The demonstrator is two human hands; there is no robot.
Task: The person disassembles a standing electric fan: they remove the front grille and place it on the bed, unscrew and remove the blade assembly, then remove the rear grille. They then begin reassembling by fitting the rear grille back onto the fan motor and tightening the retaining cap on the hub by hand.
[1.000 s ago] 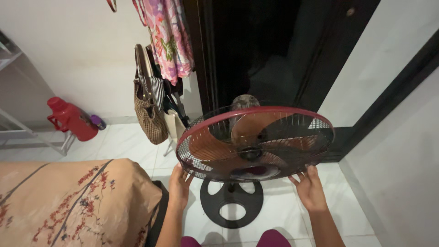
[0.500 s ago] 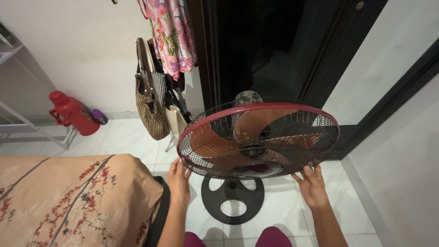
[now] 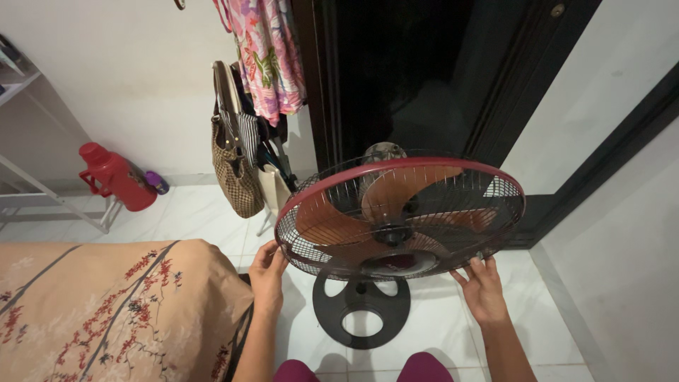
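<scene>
Pedestal fan standing on white tiled floor before a dark doorway, head tilted up, red-rimmed wire cage around brown blades. Left hand loosely cupping the cage's left lower edge, fingers touching the rim; right hand spread, fingertips against the right lower edge. Round black base between the forearms. Floral cushion at left; red flask and hanging woven bag beyond.
</scene>
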